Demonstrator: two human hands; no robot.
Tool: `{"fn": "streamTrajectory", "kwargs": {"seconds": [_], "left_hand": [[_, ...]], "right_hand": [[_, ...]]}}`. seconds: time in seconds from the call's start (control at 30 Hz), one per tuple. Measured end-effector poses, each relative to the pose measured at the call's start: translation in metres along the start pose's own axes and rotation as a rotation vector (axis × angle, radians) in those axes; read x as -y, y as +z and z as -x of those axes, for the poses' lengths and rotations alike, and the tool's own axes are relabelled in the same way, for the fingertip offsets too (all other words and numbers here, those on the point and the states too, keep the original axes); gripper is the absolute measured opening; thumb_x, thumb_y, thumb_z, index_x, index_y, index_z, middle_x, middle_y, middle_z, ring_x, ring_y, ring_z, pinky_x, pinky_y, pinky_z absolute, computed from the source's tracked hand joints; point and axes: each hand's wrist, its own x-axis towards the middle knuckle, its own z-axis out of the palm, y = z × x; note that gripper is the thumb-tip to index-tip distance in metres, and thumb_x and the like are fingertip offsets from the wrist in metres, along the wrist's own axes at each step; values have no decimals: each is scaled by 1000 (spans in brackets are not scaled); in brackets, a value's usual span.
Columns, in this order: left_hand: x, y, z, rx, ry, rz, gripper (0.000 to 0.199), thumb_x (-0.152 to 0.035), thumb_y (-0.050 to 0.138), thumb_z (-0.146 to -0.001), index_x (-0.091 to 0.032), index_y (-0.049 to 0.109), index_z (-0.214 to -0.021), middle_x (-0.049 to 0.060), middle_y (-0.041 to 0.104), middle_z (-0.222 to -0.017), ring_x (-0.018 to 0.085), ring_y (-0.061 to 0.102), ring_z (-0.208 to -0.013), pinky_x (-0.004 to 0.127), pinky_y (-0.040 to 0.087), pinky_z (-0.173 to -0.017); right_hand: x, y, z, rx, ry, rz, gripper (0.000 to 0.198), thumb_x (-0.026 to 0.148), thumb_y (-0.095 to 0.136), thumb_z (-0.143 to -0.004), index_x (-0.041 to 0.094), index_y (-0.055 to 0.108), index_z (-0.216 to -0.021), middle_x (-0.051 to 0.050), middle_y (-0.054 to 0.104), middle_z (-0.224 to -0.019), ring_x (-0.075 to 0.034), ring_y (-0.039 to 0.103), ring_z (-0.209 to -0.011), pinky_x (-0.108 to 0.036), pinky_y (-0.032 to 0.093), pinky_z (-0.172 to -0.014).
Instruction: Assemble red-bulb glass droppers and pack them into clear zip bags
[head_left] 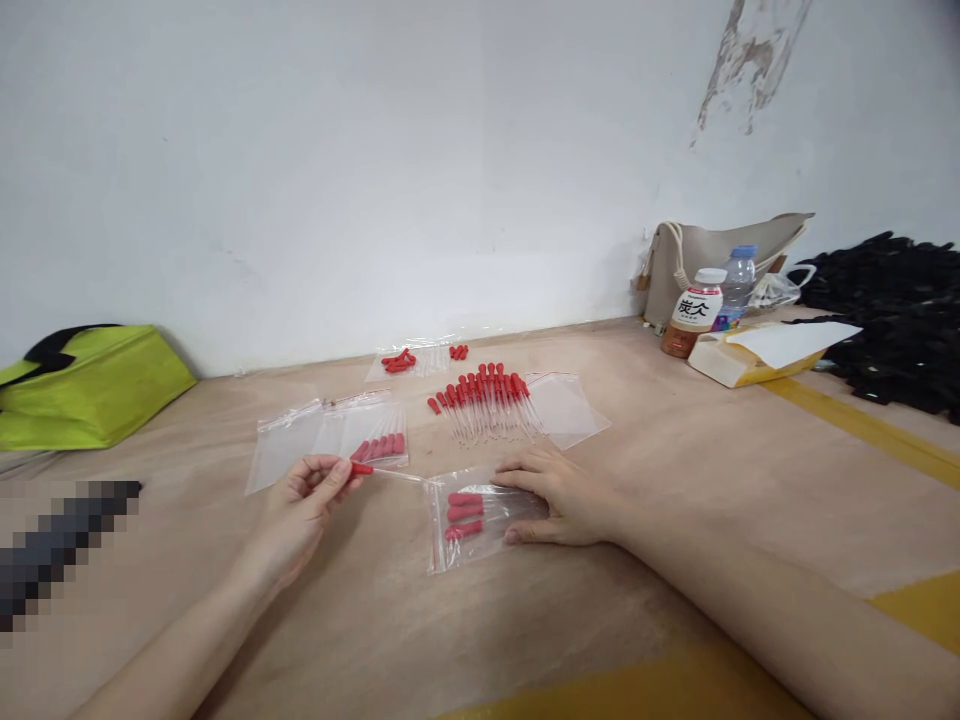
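Note:
My left hand [319,492] pinches a glass dropper by its red rubber bulb [361,468]. The dropper's thin clear tube [399,475] points right, and its tip meets the upper left corner of a clear zip bag [495,540]. Inside that bag lie a few droppers with red bulbs [465,507]. Over the bag's right end rests my right hand [559,497], fingers and thumb spread, pressing on the plastic. Just beyond the hands is a fanned pile of droppers [487,395], bulbs facing the wall.
Another zip bag with red bulbs [382,445] lies behind my left hand. Flat bags [568,408] lie right of the pile, more red bulbs [399,360] near the wall. Bottles [696,312], an opened carton [720,360] and a black heap [885,320] stand right; a green bag [112,395] left.

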Motion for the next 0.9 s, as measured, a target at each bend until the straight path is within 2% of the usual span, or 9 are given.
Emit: {"fn": "streamTrajectory", "kwargs": {"seconds": [0.13,0.23,0.37,0.63,0.73,0.9], "left_hand": [[-7,-22,-12,80,-9,-57,24,-31,75,-59,-19,60,-73,-2,66,-73,11,63,-71,17,53,-69],[-6,-25,-13,100,-32,-100,23,-31,76,-59,-18,61,-72,0,66,-73,12,63,-72,19,53,-70],[-2,-16,-9,82,-48,-92,20,-28,76,-59,-18,61,-70,1,67,-73,13,64,-71,20,54,-68],[-3,-4,-3,-33,-109,-28,9,-14,68,-67,-18,60,-66,1,65,-70,13,65,-69,22,55,-70],[-1,2,2,6,-119,-12,10,-16,69,-65,-18,59,-65,-1,64,-70,14,65,-72,24,55,-75],[6,15,15,151,-129,-47,22,-26,76,-57,-19,58,-66,-2,64,-70,16,65,-76,26,52,-77]], "right_hand": [[-1,1,0,7,3,4,60,56,55,-73,20,51,-120,-10,53,-117,-24,46,-106,-40,35,-92],[-1,1,0,11,5,5,59,56,54,-73,20,51,-120,-9,52,-118,-24,45,-108,-40,34,-93],[0,0,0,0,0,2,59,56,55,-72,20,52,-119,-10,53,-116,-24,46,-107,-41,34,-92],[-1,1,0,-6,-1,7,59,56,56,-72,20,51,-119,-10,53,-117,-24,46,-107,-40,35,-92],[-1,1,0,-8,-9,5,59,56,56,-72,20,52,-118,-10,53,-116,-24,46,-106,-40,35,-92],[-1,1,1,-6,-1,5,59,56,55,-72,19,52,-118,-10,53,-117,-24,46,-107,-40,35,-92]]}}
